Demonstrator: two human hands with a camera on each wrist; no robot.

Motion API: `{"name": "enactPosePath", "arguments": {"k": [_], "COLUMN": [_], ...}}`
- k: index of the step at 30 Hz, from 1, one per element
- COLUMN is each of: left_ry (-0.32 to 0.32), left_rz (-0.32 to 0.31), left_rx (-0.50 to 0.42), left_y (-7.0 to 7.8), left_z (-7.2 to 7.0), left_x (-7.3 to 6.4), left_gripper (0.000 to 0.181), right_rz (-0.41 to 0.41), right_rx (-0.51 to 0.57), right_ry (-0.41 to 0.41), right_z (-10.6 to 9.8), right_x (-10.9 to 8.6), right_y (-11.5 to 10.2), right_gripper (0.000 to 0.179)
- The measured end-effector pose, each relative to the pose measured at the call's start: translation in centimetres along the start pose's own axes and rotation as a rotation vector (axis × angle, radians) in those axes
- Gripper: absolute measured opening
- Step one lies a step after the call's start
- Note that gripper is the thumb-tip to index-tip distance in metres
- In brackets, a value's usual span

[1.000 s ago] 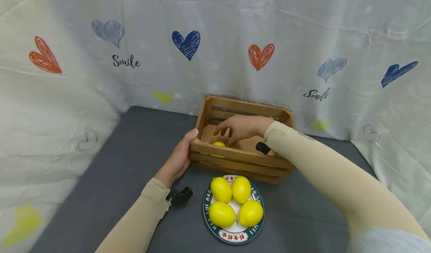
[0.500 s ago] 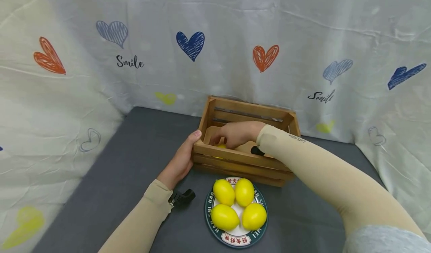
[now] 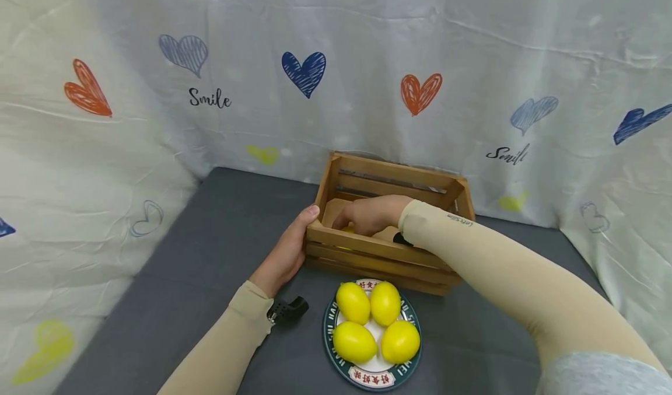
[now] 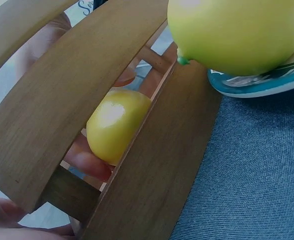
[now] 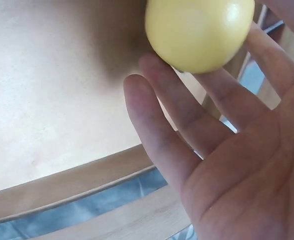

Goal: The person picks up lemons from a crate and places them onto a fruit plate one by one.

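A slatted wooden crate (image 3: 385, 249) stands on the table. My left hand (image 3: 283, 255) holds its left end, thumb over the front corner. Inside the crate, my right hand (image 3: 374, 214) reaches down near the left side and has its fingers and thumb around a yellow lemon (image 5: 199, 35). The left wrist view shows that lemon through the gap between two slats, with fingertips on either side of it. From the head view the lemon is mostly hidden by the hand and front slat.
In front of the crate, a round plate (image 3: 371, 377) with a green rim bears several lemons (image 3: 354, 342). Behind the crate hangs a white curtain (image 3: 362, 45) printed with hearts. A dark grey cloth (image 3: 210, 255) covers the table.
My right hand has lowered into the crate and its fingers have closed around the lemon. My left hand keeps its hold on the crate. The head view has shifted slightly.
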State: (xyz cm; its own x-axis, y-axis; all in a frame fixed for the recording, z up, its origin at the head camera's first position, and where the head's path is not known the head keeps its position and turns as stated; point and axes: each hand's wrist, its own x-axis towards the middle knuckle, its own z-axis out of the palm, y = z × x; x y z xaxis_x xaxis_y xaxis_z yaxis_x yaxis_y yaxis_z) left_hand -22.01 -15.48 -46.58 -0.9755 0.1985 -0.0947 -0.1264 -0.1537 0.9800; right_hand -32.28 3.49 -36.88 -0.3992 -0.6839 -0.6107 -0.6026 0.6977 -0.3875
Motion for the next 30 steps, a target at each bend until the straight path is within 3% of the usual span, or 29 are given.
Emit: {"name": "enactPosePath", "arguments": {"k": [7,16,30], "left_ry": [-0.011,-0.002,0.000], "left_rz": [-0.001,-0.014,-0.028], "left_rx": [0.003,0.007,0.012], "left_y": [-0.1,-0.3,0.0], "left_z": [0.8,0.6,0.3], "left_x": [0.0,-0.2,0.3], "left_gripper": [0.092,0.091,0.093], "right_rz": [0.001,-0.008,0.071], "right_rx": [-0.002,-0.121,-0.061], "right_ry": [0.006,0.085,0.242], "right_z": [0.5,0.2,-0.8], "right_x": [-0.6,-2.4,-9.7], "right_y": [0.6,0.9,1.1], "right_gripper": [0.054,0.051,0.050]}}
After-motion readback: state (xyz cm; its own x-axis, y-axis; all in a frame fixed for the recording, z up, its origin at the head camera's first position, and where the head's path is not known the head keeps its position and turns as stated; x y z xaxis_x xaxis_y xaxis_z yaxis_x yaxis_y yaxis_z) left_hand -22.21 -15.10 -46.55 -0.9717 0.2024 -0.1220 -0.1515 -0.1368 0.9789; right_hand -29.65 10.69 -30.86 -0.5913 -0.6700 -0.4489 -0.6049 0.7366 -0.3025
